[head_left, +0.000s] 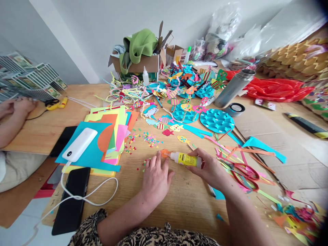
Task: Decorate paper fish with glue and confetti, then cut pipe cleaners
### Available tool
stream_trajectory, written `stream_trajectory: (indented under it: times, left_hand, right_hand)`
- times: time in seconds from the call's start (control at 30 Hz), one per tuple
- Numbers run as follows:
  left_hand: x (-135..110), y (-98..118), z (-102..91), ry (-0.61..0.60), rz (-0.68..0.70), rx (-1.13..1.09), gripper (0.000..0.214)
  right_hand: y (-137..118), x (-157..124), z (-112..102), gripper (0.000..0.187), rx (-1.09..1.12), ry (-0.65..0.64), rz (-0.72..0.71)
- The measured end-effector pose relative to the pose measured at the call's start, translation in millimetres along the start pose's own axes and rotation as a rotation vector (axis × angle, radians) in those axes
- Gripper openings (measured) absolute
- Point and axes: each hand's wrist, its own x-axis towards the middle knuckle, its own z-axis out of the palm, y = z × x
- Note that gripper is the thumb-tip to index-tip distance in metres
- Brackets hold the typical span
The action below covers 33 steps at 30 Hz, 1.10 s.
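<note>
We see the right hand [203, 164] wrapped around a yellow-labelled glue bottle [186, 159], tipped on its side above the worktop [187, 198], its nozzle at a small orange paper piece [164, 152]. We cannot tell how much glue is inside. The left hand [156, 177] lies palm down with fingers extended, gripping nothing, its fingertips at that orange piece.

Farther back, we find a cardboard box [146, 64] stuffed with green cloth [140, 42], which spills over its front edge. A white squeeze bottle [146, 78] stands before it. At the right, a metal flask [232, 91] is uncapped, its contents hidden from us, with a round lid [234, 109] just beside it. Near the wall, a clear plastic bag [220, 32] holds dark and pink bits we cannot identify.
</note>
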Motion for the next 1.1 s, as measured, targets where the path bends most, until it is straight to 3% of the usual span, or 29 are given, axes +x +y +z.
stream_trajectory:
  times: [0.23, 0.4, 0.57, 0.87, 1.1]
  left_hand:
    - [0, 0, 0.6, -0.006, 0.002, -0.003, 0.040]
    - [0, 0, 1.4, 0.005, 0.007, -0.002, 0.040]
    - [0, -1, 1.6, 0.001, 0.006, -0.001, 0.042]
    - [0, 0, 0.8, 0.001, 0.010, -0.008, 0.040]
    - [0, 0, 1.7, 0.007, 0.006, -0.011, 0.039]
  right_hand:
    - [-3, 1, 3, 0.025, -0.051, 0.053, -0.018]
    - [-3, -3, -9, 0.025, -0.074, 0.012, 0.014]
    - [0, -4, -6, 0.025, -0.042, -0.034, 0.002]
    - [-2, -2, -8, 0.022, -0.080, 0.045, -0.009]
    - [-4, 1, 6, 0.023, -0.047, 0.079, -0.016]
